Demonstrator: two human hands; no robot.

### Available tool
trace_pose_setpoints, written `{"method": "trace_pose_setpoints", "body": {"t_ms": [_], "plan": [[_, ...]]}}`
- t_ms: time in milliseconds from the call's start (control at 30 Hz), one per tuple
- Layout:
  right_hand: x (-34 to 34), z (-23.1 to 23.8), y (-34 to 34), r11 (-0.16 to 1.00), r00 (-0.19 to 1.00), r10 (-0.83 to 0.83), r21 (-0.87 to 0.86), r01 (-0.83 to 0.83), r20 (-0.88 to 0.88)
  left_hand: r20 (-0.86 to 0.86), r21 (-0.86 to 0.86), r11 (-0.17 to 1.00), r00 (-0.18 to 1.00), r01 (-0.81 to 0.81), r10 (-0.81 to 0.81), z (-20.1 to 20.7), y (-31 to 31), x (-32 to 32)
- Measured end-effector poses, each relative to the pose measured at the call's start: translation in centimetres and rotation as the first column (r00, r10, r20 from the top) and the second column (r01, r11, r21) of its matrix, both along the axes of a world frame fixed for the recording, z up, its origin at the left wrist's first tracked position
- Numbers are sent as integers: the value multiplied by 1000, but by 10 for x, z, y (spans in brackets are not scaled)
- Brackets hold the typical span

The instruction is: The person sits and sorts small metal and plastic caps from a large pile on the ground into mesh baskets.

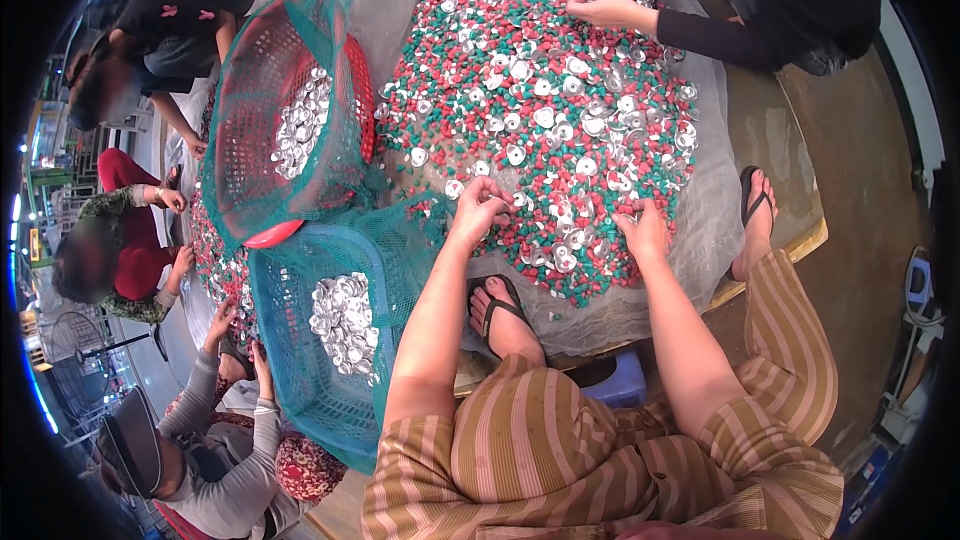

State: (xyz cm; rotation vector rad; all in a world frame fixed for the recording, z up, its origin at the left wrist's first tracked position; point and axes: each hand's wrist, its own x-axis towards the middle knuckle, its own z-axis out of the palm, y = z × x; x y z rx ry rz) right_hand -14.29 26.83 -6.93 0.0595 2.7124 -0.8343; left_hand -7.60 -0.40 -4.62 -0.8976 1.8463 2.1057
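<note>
A wide heap of small red and green pieces (460, 70), mixed with silver round metal caps (515, 155), lies spread on a pale mesh sheet (715, 210). My left hand (478, 210) is over the heap's near left part, fingers curled in with the thumb against them. Whatever it pinches is too small to make out. To the right, my right hand (645, 233) reaches into the near edge of the heap. Its thumb and forefinger come close together at the pieces, and what they hold, if anything, cannot be made out.
On my left stand a blue basket (285, 340) and, farther off, a red basket (235, 140), both draped with green netting and holding silver caps. Another person's hands (610, 0) work at the heap's far right. More people sit around a second heap at left.
</note>
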Motion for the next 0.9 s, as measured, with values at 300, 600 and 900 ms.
{"method": "trace_pose_setpoints", "body": {"t_ms": [300, 600, 900], "plan": [[-4, 12, 3, 988, 976, -23, 153, -11, 218, 239, -843, 374, 893, 386, -382, -10, 19, -17], [-17, -4, 19, 869, 851, 37, -437, 231, 525, -206, -3, 997, 976, -71, 69, 0, 0, -9], [-5, 15, -2, 570, 812, 217, -746, 346, 542, -74, -612, 731, 899, 301, -432, 16, 58, -7]]}}
